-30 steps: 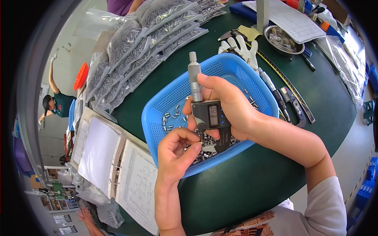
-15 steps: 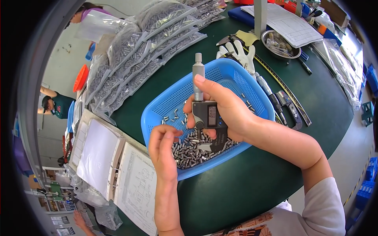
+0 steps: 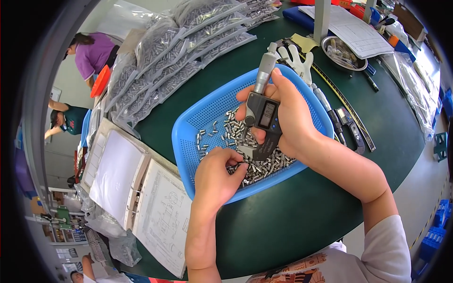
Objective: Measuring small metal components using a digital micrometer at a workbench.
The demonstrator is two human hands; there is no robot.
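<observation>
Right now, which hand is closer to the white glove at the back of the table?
Right. The right hand holds the digital micrometer just in front of the white glove; the left hand picks at metal pins lower in the blue basket.

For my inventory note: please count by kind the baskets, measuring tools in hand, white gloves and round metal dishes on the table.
Blue basket: 1
Digital micrometer, in right hand: 1
White glove: 1
Round metal dish: 1
Total: 4

Bare green table lies open in front of the blue basket. Bags of metal parts crowd its far side, papers its left, and tools and a glove its right.
</observation>
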